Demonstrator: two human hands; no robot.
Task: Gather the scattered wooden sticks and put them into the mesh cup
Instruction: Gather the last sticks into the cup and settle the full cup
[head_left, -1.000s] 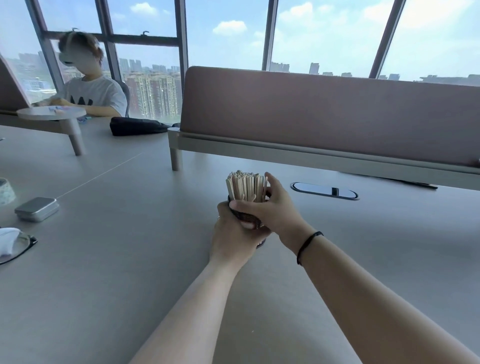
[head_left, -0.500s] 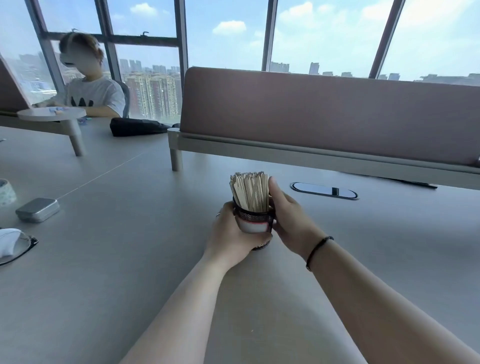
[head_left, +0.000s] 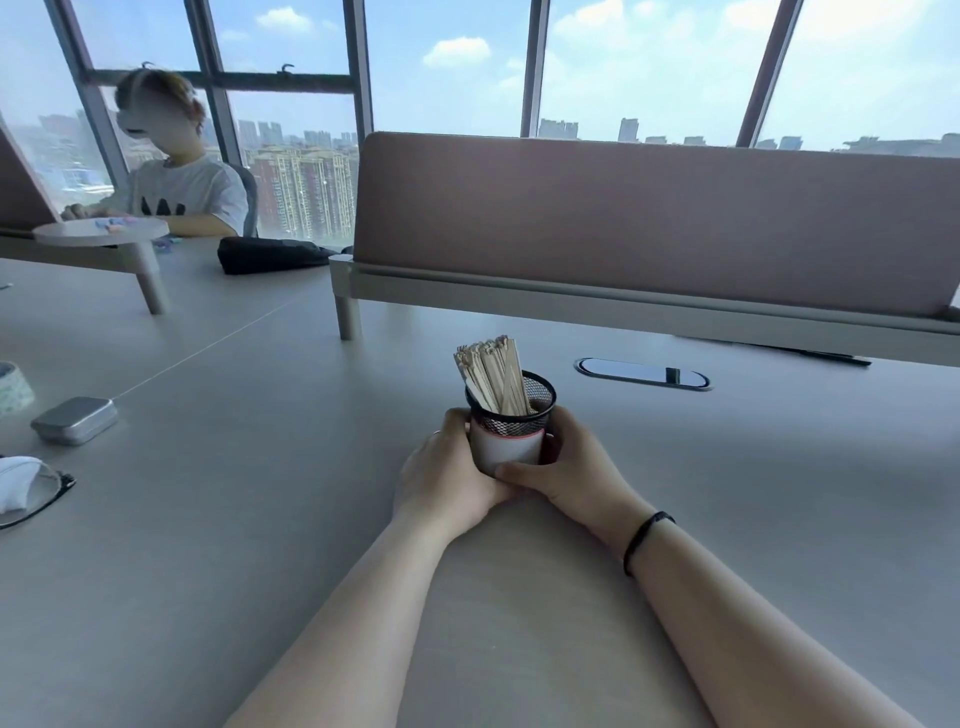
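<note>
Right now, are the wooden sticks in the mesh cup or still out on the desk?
In. The wooden sticks stand bundled in the mesh cup, leaning left; left hand and right hand hold it.

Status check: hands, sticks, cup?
Left hand and right hand grip black mesh cup. Pale wooden sticks stand inside, leaning left. No loose sticks visible.

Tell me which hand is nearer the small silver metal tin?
Left. The left hand grips the black mesh cup on the side toward the small silver metal tin; the right hand grips the cup's far side.
</note>
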